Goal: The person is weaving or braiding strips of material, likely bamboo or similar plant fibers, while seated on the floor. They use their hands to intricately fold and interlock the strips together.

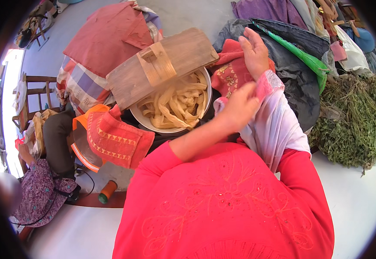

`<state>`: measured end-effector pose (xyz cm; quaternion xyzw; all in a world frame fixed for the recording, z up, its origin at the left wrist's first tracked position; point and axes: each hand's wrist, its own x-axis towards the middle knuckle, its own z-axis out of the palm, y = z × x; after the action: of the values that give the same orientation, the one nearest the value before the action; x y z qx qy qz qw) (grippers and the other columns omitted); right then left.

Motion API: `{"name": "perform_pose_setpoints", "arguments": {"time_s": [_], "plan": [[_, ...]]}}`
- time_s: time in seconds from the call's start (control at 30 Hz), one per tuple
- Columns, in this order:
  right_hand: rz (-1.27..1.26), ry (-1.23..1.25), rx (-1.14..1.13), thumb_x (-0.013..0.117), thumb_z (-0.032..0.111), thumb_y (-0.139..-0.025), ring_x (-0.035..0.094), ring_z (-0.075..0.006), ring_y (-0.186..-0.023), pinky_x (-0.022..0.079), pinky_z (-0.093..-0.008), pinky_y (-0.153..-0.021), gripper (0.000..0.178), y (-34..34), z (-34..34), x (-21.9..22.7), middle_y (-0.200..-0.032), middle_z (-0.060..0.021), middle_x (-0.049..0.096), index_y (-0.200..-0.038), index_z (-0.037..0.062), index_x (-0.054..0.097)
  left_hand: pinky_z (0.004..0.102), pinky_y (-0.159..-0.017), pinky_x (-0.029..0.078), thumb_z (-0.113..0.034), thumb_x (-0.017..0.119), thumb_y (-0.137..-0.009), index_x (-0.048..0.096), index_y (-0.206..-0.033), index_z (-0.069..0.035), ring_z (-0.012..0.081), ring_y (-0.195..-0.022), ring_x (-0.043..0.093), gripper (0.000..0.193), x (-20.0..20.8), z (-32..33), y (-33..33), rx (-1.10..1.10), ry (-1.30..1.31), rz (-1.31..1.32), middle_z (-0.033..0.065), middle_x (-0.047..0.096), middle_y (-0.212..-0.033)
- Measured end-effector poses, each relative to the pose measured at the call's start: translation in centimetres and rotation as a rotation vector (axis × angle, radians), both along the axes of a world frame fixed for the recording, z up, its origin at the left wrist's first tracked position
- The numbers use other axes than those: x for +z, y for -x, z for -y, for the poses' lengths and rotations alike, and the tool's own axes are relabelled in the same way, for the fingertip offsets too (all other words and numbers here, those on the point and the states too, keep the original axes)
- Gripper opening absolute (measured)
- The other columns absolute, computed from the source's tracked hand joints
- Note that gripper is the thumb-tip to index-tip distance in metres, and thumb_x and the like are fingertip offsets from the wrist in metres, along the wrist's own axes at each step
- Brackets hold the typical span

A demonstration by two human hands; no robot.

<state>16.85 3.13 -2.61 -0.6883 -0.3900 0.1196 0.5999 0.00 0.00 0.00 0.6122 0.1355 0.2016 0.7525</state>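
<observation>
My left hand (pixel 241 105) reaches across my body to my right forearm. Its curled fingers pinch the loose white sleeve cover (pixel 271 118) near its pink cuff, slightly blurred. Above the cuff, my right hand (pixel 256 52) is raised with its fingers extended and nothing in it. Just left of the hands stands a metal basin (pixel 208 88) holding pale yellow, husk-like strips (pixel 177 105). Across the basin's far side lies a wooden board (pixel 188 49) with a lighter notched block (pixel 155 64) fixed on it. A red patterned towel (pixel 227 77) lies behind my hands.
Another red towel (pixel 121 138) hangs left of the basin. Beyond are a cloth-covered bundle (pixel 106 39), dark plastic sheeting (pixel 296 77) and, at right, a heap of green plants (pixel 352 121). A thread spool (pixel 107 191) lies lower left, near a seated person (pixel 41 190).
</observation>
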Motion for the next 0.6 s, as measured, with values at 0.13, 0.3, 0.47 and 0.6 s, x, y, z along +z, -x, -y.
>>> {"name": "perform_pose_setpoints", "arguments": {"time_s": [0.13,0.3,0.47,0.6], "plan": [[-0.185,-0.034,0.055,0.061,0.019,-0.092,0.063,-0.0137,-0.081,0.052,-0.0254,-0.073,0.041,1.5,-1.8,0.6,-0.111,-0.0105,0.062,-0.127,0.0009,0.051,0.0367,-0.073,0.048,-0.009,0.054,-0.087,0.060,-0.106,-0.001,0.0281,-0.086,0.059,0.022,4.9,3.4,2.8,-0.335,-0.209,0.317,0.0142,0.059,-0.091],[-0.554,-0.056,0.030,0.057,0.021,-0.094,0.065,-0.0147,-0.075,0.054,-0.0260,-0.066,0.034,2.6,-2.2,-0.8,-0.104,-0.0096,0.064,-0.123,0.0016,0.054,0.0407,-0.068,0.047,-0.026,0.061,-0.085,0.062,-0.080,-0.005,0.0290,-0.075,0.058,0.021,7.5,1.9,3.7,-0.274,-0.663,0.390,0.0089,0.058,-0.076],[-0.561,-0.118,-0.077,0.057,0.019,-0.094,0.064,-0.0123,-0.068,0.053,-0.0232,-0.058,0.029,1.9,-2.4,-1.3,-0.097,-0.0077,0.065,-0.116,0.0007,0.058,0.0294,-0.084,0.046,-0.008,0.056,-0.089,0.053,-0.113,0.002,0.0155,-0.091,0.056,0.026,-3.3,0.6,0.3,0.248,0.053,-0.098,0.0090,0.057,-0.105],[-0.573,-0.126,-0.078,0.056,0.020,-0.094,0.064,-0.0131,-0.068,0.054,-0.0251,-0.060,0.028,2.2,-1.7,-1.1,-0.093,-0.0081,0.065,-0.114,0.0001,0.058,0.0265,-0.076,0.047,-0.010,0.057,-0.089,0.057,-0.108,0.002,0.0122,-0.086,0.056,0.022,-3.7,1.0,0.3,0.008,0.669,-0.132,0.0067,0.061,-0.101]]}}
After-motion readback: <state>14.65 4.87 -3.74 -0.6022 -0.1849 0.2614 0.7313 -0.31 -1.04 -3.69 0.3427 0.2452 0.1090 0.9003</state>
